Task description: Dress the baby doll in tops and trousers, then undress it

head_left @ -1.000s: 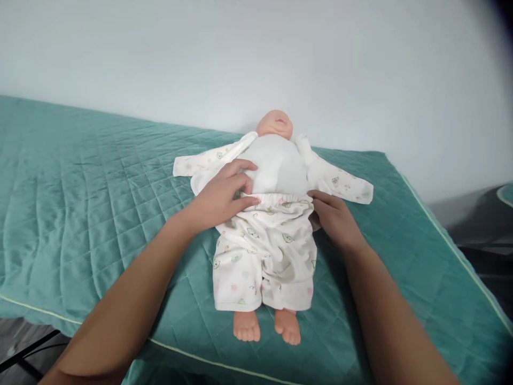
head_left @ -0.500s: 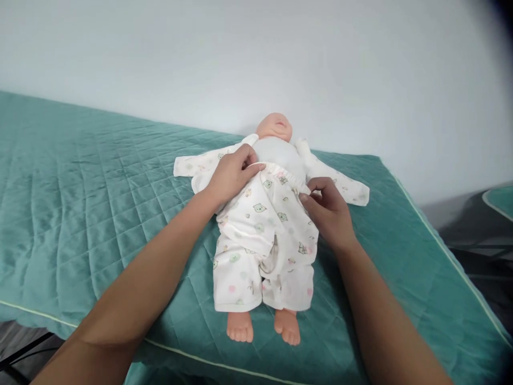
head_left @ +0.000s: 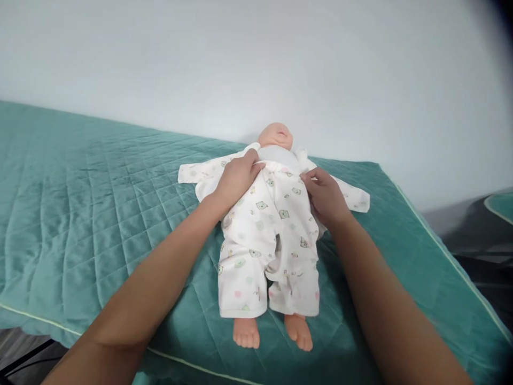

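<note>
A baby doll [head_left: 276, 137] lies on its back with its feet toward me. White printed pants [head_left: 272, 214] cover its legs and reach up over its pale belly. My left hand [head_left: 239, 179] pinches the pants' waistband at the left side. At the waistband's right side, the fingers of my right hand [head_left: 324, 193] are closed on the cloth. A matching white top [head_left: 204, 170] lies spread open under the doll, its sleeves stretched out to both sides. Both bare feet [head_left: 246, 332] stick out below the pant legs.
The doll rests on a green quilted cover [head_left: 120, 214] with light piping along its edges. A pale wall [head_left: 200, 64] stands behind it. Another green-covered surface [head_left: 500, 204] shows at the far right, and dark metal legs [head_left: 28, 355] at the lower left.
The right side of the waistband has been drawn up toward the doll's chest by my right hand. The pants now lie straighter, covering more belly. The view has shifted slightly.
</note>
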`<state>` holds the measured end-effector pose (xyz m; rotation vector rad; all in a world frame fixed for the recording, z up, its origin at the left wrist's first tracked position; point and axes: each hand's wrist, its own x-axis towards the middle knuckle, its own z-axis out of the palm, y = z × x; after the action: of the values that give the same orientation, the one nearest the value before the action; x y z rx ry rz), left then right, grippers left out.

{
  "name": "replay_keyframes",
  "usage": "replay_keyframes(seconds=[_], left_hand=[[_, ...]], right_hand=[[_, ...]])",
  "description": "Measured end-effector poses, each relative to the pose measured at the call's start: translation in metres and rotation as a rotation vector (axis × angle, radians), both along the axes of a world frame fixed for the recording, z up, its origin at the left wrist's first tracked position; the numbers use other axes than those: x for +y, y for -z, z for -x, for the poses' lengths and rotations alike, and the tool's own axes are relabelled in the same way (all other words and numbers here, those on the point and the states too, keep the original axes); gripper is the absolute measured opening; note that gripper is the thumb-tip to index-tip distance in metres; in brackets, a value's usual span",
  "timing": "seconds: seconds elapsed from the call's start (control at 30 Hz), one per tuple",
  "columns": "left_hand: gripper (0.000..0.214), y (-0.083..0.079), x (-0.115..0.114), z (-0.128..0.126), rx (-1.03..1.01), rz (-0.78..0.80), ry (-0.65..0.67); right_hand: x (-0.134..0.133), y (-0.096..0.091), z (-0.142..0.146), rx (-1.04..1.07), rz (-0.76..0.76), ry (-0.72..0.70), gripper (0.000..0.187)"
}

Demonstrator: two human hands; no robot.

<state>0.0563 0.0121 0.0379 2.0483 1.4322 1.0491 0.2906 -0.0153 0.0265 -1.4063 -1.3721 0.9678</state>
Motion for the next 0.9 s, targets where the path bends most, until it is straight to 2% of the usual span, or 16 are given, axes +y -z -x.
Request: replay_keyframes(seconds=[0.1, 0.23, 0.4, 0.53, 0.63, 0.73, 0.9], left_hand=[[0.019, 0.002, 0.011, 0.007, -0.252, 0.114, 0.081], [0.02, 0.008, 0.006, 0.013, -0.413, 0.169, 0.16], [0.019, 0.003, -0.015, 0.023, -0.242, 0.126, 0.074], [0.02, 0.001, -0.021, 0.034, -0.149, 0.188, 0.05], [0.018, 0.002, -0.02, 0.039, -0.244, 0.291, 0.121], [0.016, 0.005, -0.019, 0.04, -0.361, 0.329, 0.175], [0.016, 0.003, -0.02, 0.036, -0.465, 0.353, 0.167]], right_hand=[[0.002, 0.007, -0.001, 0.203, 0.057, -0.033, 0.033], [-0.007, 0.008, 0.005, 0.15, -0.008, 0.022, 0.031], [-0.021, 0.003, 0.009, -0.015, -0.237, 0.095, 0.017], [-0.021, 0.005, 0.005, -0.111, -0.384, 0.008, 0.009], [-0.02, 0.007, 0.002, -0.038, -0.339, -0.069, 0.013], [-0.02, 0.005, 0.003, -0.06, -0.264, -0.075, 0.017], [-0.017, -0.004, 0.005, -0.124, -0.203, -0.061, 0.019]])
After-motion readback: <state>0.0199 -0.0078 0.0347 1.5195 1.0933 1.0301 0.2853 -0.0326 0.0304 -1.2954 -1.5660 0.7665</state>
